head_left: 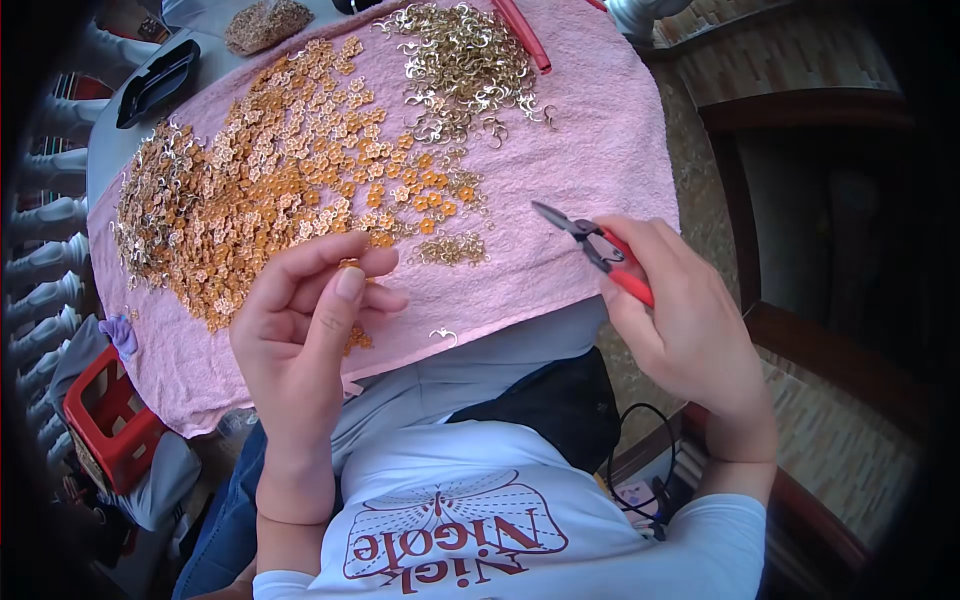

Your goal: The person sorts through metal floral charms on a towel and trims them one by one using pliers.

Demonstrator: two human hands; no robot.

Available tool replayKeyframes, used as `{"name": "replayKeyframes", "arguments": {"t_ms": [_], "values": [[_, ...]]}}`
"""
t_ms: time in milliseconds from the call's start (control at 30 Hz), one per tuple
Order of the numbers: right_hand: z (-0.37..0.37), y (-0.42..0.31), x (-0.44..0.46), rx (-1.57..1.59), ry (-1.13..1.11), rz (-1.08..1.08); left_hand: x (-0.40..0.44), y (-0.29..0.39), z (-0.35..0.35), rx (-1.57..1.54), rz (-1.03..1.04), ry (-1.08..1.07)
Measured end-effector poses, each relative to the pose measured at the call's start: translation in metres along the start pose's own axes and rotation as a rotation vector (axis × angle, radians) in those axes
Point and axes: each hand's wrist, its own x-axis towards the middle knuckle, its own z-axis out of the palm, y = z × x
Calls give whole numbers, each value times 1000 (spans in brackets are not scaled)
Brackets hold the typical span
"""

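Observation:
My left hand is raised above the near edge of the pink towel, thumb and fingers pinching a small orange flower charm, mostly hidden by the fingertips. In my right hand are red-handled pliers, their dark jaws pointing up and left over bare towel, apart from the left hand. Beyond the left hand spreads a big heap of orange flower charms. A small pile of gold rings lies between the hands. One curved gold-coloured piece sits alone near the towel's front edge.
A pile of curved metal pieces lies at the back of the pink towel, beside a red tube. A black tray and a clear bag of small parts stand on the table's far left. A red stool is below left.

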Motion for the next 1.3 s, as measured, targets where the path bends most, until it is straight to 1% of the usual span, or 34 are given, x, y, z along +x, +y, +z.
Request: {"name": "replayKeyframes", "arguments": {"t_ms": [33,67,200,267,300,367,400,533,567,700,733,867,933,967,1033,1067,1200,1233,1300], "values": [[1,-1,1,-82,25,-24,-1,-1,-1,-30,-40,-17],[1,-2,1,-79,20,-23,-2,-2,-2,-28,-45,-15],[7,-4,2,-174,43,-21,-4,-7,-6,30,119,69],[8,-3,2,-168,34,-20,-9,-10,-15,131,278,-81],[7,-3,2,-166,31,-22,-10,-10,-18,129,274,-84],[4,0,2,-165,27,-28,-12,-9,-20,592,586,-592],[4,1,3,-170,33,-24,-12,-10,-18,587,592,-595],[7,5,6,-192,100,-148,-17,-14,-8,1013,718,-701],[8,6,7,-192,103,-146,-17,-14,-8,1013,721,-703],[11,8,12,-249,116,-210,-12,-12,-11,1069,776,-396],[11,9,14,-261,122,-218,-10,-11,-12,1072,776,-398],[12,9,16,-296,102,-207,-1,-6,-15,739,662,-116],[13,9,17,-303,91,-196,-5,-9,-19,657,595,-140],[13,9,17,-305,86,-188,-8,-7,-18,660,597,-142],[12,8,16,-291,78,-179,-14,-1,-15,767,544,-460],[12,9,16,-292,77,-177,-14,-2,-13,768,547,-460],[8,7,11,-208,81,-165,-19,-6,-6,990,648,-619],[7,6,9,-180,84,-165,-21,-5,-2,994,647,-618],[7,2,6,-117,88,-165,-24,-3,8,530,278,-391]]}}
